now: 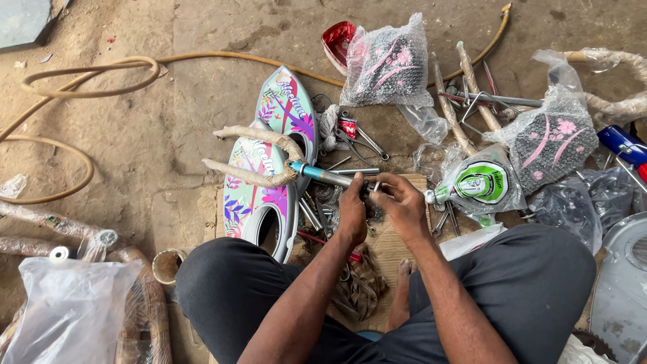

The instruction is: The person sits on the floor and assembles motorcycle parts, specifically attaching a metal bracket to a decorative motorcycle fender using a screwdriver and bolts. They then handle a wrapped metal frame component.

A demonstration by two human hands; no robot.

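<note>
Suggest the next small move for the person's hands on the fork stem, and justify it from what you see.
Probably keep the left hand steadying the fork stem while the right hand works the small fitting at its end: both hands meet there, and the wrapped fork legs rest on the ground.

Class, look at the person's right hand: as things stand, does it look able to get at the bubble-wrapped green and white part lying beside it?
Probably yes. The right hand works on the metal stem, and the bubble-wrapped green and white part lies just to its right on the ground with nothing between them, though the hand looks busy with small parts.
</note>
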